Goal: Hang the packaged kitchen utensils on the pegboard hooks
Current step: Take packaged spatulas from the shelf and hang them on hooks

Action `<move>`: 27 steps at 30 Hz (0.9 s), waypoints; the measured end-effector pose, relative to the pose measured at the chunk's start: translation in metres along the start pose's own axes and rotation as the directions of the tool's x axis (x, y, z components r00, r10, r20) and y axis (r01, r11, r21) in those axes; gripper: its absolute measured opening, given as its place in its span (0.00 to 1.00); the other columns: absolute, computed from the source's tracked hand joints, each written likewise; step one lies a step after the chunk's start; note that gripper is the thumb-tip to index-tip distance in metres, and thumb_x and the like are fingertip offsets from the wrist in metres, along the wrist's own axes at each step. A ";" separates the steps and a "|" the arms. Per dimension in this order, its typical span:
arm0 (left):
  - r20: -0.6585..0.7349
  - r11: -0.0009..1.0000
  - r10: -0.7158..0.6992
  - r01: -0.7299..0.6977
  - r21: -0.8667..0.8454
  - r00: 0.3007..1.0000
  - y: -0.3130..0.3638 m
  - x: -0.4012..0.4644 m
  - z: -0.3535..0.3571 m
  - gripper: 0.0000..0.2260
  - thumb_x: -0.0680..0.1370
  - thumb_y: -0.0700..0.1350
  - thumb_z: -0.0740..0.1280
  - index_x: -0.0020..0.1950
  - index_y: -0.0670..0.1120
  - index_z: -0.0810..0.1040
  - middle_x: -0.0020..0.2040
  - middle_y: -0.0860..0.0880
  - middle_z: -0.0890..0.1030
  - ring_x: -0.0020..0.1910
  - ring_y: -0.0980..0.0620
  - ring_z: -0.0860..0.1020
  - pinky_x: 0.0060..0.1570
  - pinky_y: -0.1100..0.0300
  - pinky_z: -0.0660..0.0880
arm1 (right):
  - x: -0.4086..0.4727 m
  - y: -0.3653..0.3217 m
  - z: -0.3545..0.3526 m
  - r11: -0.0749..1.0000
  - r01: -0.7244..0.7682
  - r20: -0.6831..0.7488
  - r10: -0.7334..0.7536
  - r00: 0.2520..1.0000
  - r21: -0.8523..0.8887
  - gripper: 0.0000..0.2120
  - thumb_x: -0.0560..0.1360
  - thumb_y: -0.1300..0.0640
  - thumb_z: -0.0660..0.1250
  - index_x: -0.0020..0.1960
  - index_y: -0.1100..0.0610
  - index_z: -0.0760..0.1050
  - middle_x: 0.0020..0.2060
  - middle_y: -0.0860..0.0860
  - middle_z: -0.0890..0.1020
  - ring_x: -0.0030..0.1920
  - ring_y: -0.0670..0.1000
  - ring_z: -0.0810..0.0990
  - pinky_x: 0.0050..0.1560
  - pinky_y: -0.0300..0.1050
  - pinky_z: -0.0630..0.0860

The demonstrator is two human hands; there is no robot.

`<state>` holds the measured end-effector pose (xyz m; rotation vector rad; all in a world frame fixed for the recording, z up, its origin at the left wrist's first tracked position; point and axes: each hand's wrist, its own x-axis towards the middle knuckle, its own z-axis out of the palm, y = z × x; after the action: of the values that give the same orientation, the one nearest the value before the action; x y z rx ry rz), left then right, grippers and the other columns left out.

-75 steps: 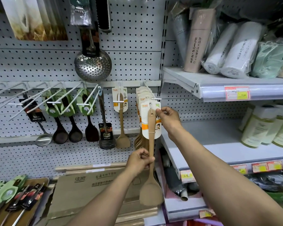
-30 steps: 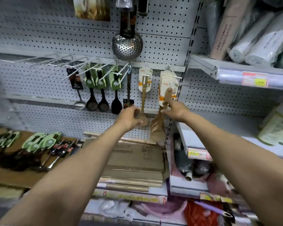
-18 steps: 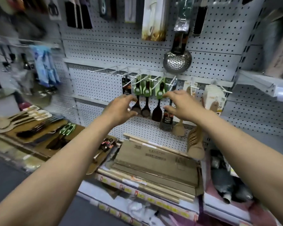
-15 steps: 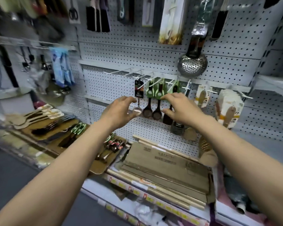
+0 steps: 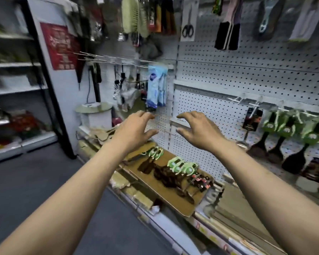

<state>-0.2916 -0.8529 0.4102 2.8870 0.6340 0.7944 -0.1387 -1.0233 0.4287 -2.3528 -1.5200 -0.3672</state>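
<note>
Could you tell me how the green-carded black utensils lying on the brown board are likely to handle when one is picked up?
The green-carded utensils look like long rigid handles, so probably stiff and fairly light. They lie overlapped on the cardboard sheet, so lifting one may drag its neighbours. The card headers could bend if pinched. Both the left hand and right hand are empty.

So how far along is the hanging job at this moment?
Done: several green-carded black utensils already hang from pegboard hooks at right. In hand: nothing; the left hand and right hand are both open and empty, held out above the tray. Left: more green-carded utensils lie on the brown tray, and wooden spoons lie further left, unhung.
</note>
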 end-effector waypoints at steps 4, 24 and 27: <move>-0.001 0.998 -0.053 0.053 0.016 0.999 -0.086 0.007 -0.013 0.23 0.76 0.58 0.68 0.68 0.51 0.71 0.61 0.46 0.75 0.61 0.45 0.75 0.58 0.47 0.75 | 0.064 -0.060 0.036 0.997 0.048 0.016 -0.049 0.999 0.061 0.24 0.80 0.44 0.64 0.74 0.49 0.66 0.71 0.52 0.71 0.72 0.54 0.65 0.70 0.48 0.63; 0.018 0.975 -0.198 0.195 0.107 0.980 -0.479 0.194 0.004 0.23 0.78 0.58 0.65 0.69 0.50 0.69 0.68 0.49 0.72 0.63 0.47 0.73 0.54 0.52 0.74 | 0.481 -0.204 0.248 0.972 0.173 0.049 -0.182 0.982 0.162 0.26 0.79 0.45 0.66 0.73 0.53 0.68 0.69 0.55 0.73 0.70 0.57 0.68 0.71 0.52 0.65; 0.039 0.975 -0.211 0.208 0.080 0.977 -0.529 0.229 0.021 0.22 0.77 0.58 0.66 0.68 0.51 0.69 0.67 0.49 0.72 0.63 0.46 0.73 0.54 0.50 0.75 | 0.535 -0.213 0.279 0.969 0.163 0.074 -0.179 0.981 0.185 0.25 0.78 0.44 0.66 0.71 0.52 0.69 0.66 0.56 0.75 0.68 0.58 0.70 0.68 0.54 0.68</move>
<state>-0.2975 -0.2765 0.4032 2.8307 0.9630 0.6852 -0.1058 -0.3850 0.4013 -2.1341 -1.7273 -0.1577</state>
